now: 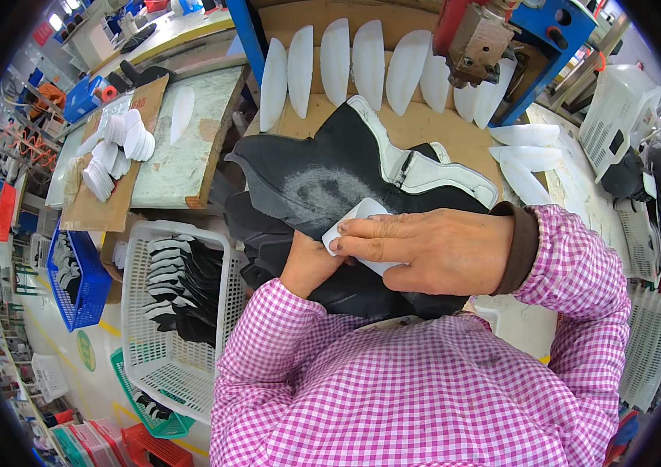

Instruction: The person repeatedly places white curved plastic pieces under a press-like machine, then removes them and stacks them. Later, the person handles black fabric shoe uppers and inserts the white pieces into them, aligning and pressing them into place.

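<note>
My right hand (428,247) reaches in from the right with its fingers closed on a white, smooth, curved piece (363,210). That piece lies against a black shoe upper (284,159), which has white lining along its far edge and a whitish smear on its surface. Close to the white piece, my left hand (309,263) is at the near edge of the upper. Its fingers are hidden, so its grip does not show. More black uppers (256,226) lie beneath the top one.
Several white half-moon pieces (368,62) stand in a row behind the uppers; others (529,156) lie to the right. A machine head (480,47) overhangs the back. At left are a white crate (179,358) of dark parts and a table with white pieces on cardboard (105,194).
</note>
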### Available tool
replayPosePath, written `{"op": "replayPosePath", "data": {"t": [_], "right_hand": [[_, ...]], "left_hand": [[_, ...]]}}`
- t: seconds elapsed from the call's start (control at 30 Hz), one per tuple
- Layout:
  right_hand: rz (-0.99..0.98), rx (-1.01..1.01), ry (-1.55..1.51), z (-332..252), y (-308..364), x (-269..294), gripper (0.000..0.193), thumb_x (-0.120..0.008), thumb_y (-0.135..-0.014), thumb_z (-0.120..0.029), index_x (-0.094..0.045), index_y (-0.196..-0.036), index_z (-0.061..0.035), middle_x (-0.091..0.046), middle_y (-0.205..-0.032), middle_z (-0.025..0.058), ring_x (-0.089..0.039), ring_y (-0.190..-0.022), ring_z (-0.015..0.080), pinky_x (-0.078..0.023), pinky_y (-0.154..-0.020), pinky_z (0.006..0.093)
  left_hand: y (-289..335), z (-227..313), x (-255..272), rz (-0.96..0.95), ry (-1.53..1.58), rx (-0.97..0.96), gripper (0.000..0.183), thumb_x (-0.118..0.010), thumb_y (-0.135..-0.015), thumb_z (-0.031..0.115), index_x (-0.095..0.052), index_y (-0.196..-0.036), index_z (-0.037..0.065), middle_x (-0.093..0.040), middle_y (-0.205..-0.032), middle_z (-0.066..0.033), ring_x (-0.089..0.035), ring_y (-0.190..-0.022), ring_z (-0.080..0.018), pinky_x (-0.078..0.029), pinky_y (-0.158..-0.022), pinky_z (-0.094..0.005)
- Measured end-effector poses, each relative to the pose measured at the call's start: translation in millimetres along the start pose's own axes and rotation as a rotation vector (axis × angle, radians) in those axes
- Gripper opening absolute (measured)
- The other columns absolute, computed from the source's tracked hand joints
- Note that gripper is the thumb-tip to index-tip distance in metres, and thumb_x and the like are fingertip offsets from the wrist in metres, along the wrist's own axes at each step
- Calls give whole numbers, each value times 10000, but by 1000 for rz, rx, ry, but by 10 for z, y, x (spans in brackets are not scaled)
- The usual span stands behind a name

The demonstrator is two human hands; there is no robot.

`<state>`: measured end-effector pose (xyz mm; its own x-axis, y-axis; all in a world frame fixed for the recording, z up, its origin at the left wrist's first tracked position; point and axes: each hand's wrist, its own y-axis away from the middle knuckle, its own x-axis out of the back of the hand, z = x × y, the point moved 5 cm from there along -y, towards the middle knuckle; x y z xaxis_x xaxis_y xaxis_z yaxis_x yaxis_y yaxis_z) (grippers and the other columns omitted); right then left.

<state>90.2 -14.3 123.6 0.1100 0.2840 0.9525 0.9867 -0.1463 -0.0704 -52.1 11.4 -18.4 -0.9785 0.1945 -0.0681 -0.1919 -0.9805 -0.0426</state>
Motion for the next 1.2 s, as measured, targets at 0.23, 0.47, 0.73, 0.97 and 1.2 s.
{"op": "replayPosePath", "data": {"t": [0.23, 0.47, 0.73, 0.97, 1.2], "right_hand": [[-10, 3, -92, 7, -24, 42, 165, -603, -760, -38, -654, -897, 38, -403, -1371, 216, -378, -1300, 348, -455, -987, 384], [-22, 85, -123, -20, -7, 88, 197, -600, -737, -15, -649, -912, 62, -387, -1371, 246, -373, -1297, 371, -406, -1034, 421], [5, -8, -28, -54, 65, 64, 116, -639, -719, -101, -595, -698, 4, -350, -1426, 179, -323, -1341, 339, -316, -1064, 532], [374, -228, 323, -133, 309, 186, 471, -776, -621, -193, -627, -1068, -202, -347, -1451, 108, -311, -1351, 316, -231, -1058, 606], [847, -638, -370, 264, 997, -145, 849, -829, -652, -292, -381, -1328, -41, -525, -1276, 180, -522, -1177, 296, -426, -936, 388]], "left_hand": [[57, 25, -43, -126, -306, -6, 240, -665, -725, -9, -595, -954, 10, -637, -875, -58, -633, -738, -154, -519, -604, -286], [136, 142, -115, -155, -398, 37, 151, -619, -785, 36, -607, -932, 2, -643, -859, -73, -634, -746, -181, -510, -629, -296], [102, 62, -127, 74, 36, -32, 132, -581, -873, 72, -598, -986, 7, -625, -991, -84, -618, -792, -163, -512, -668, -312], [194, 168, 490, 485, 308, -5, 254, -625, -829, 35, -582, -1064, -51, -614, -1054, -126, -608, -934, -206, -494, -840, -310], [336, 470, 763, 683, 589, -59, 294, -605, -868, 54, -558, -1114, -100, -584, -1134, -166, -594, -1026, -240, -525, -855, -353]]}}
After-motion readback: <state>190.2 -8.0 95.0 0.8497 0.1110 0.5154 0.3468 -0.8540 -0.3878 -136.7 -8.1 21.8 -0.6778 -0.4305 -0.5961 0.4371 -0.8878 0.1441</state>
